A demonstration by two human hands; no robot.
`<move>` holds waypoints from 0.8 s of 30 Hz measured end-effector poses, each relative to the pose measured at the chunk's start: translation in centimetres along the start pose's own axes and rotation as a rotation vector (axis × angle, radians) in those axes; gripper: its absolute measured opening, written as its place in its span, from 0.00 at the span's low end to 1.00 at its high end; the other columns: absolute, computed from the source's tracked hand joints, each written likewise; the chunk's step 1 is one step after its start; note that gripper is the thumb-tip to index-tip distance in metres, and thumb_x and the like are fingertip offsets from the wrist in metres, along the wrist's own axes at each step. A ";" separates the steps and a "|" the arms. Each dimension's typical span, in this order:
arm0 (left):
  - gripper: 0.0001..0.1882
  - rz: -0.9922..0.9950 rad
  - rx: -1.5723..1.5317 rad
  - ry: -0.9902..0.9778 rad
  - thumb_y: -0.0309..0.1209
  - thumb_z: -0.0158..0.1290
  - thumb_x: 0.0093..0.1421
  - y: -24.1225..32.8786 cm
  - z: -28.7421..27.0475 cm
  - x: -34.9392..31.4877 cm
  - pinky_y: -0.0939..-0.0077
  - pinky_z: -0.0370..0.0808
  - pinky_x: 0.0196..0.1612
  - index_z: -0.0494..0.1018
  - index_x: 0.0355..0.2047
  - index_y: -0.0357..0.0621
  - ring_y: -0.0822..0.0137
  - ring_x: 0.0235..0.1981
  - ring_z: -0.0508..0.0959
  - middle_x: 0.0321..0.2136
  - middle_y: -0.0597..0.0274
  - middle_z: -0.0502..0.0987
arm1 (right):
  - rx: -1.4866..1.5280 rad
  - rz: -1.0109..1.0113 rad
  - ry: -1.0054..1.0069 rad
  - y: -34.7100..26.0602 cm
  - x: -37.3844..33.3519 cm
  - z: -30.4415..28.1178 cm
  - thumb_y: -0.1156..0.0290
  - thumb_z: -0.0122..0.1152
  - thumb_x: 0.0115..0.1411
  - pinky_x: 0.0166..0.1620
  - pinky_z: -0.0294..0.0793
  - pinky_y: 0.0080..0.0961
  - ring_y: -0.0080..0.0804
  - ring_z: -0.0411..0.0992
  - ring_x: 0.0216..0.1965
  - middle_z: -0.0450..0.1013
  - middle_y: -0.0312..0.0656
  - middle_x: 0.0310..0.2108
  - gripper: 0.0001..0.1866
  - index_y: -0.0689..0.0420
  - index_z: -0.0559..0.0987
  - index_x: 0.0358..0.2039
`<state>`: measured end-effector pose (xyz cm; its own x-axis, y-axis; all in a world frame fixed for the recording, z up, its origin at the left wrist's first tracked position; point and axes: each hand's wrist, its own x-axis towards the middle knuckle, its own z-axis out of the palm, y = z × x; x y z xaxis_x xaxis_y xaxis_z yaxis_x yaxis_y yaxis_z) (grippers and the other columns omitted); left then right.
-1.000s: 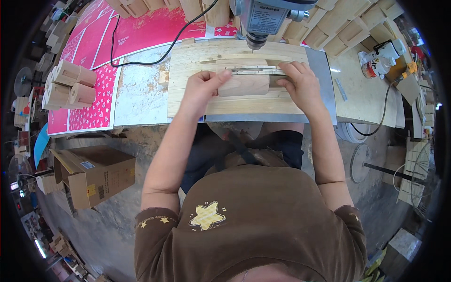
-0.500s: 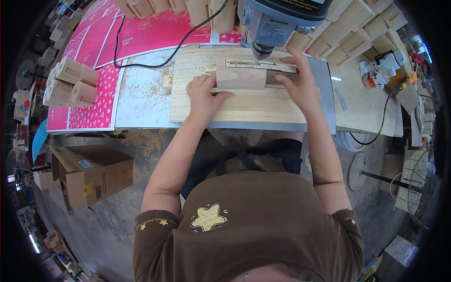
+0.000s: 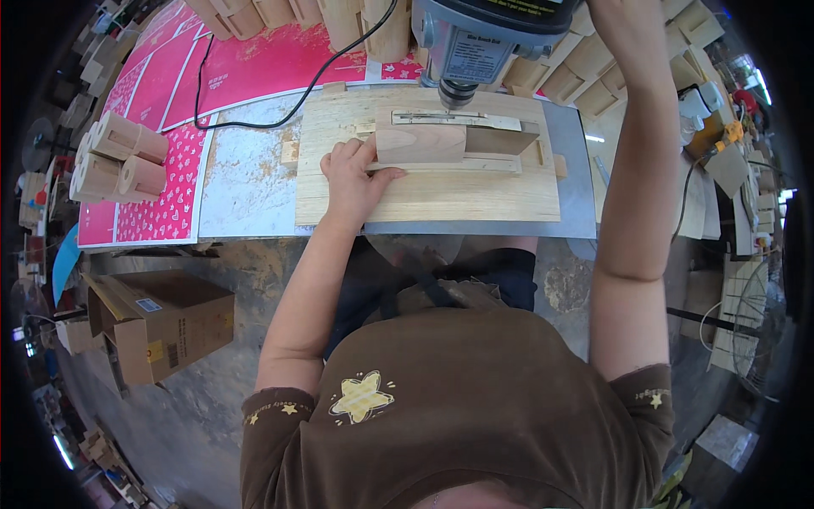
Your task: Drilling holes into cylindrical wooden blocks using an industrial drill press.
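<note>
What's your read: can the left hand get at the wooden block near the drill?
Likely yes: the left hand rests at the left end of the wooden block, with nothing between; the drill stands beyond.

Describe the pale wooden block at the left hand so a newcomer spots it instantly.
Find the grey bench drill at top centre, then the flat, pale wooden board below its chuck. On that board, at the person's left hand, sits the pale wooden block. Curved grain lines set it apart from the plain grey-brown piece at its right.
</note>
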<state>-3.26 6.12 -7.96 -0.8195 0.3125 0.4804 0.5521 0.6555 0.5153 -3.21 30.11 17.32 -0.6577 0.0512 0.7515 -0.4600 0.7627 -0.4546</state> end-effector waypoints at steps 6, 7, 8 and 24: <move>0.30 -0.002 0.000 0.003 0.41 0.66 0.36 -0.4 -0.7 0.0 0.68 0.55 0.40 0.75 0.43 0.52 0.66 0.32 0.67 0.23 0.69 0.67 | -0.220 0.058 -0.026 -1.3 -8.7 -1.1 0.70 0.51 0.62 0.29 0.65 0.19 0.27 0.67 0.24 0.69 0.40 0.22 0.11 0.64 0.76 0.37; 0.30 0.002 0.005 0.002 0.41 0.66 0.35 -0.5 -0.7 0.0 0.68 0.55 0.40 0.75 0.43 0.52 0.66 0.32 0.67 0.23 0.69 0.67 | -0.145 0.069 0.026 -1.3 -10.5 -0.2 0.71 0.53 0.60 0.27 0.66 0.24 0.35 0.68 0.21 0.69 0.45 0.20 0.08 0.62 0.77 0.34; 0.30 0.004 0.013 0.001 0.41 0.66 0.35 -0.5 -0.9 -0.2 0.68 0.55 0.39 0.75 0.43 0.52 0.66 0.32 0.67 0.23 0.69 0.67 | -0.140 0.068 0.023 -1.0 -11.8 0.5 0.71 0.53 0.60 0.27 0.66 0.24 0.35 0.68 0.21 0.69 0.45 0.20 0.08 0.62 0.77 0.34; 0.33 -0.041 -0.015 -0.011 0.41 0.66 0.35 1.2 -0.6 0.0 0.63 0.55 0.42 0.73 0.46 0.54 0.62 0.35 0.68 0.26 0.67 0.69 | -0.062 0.048 0.171 0.6 -7.3 -1.0 0.71 0.49 0.62 0.27 0.61 0.17 0.16 0.61 0.22 0.64 0.33 0.19 0.12 0.66 0.75 0.28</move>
<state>-2.52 6.52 -6.94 -0.8432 0.2926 0.4510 0.5198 0.6577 0.5452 1.90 30.85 12.06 -0.5648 0.1931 0.8023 -0.3895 0.7947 -0.4655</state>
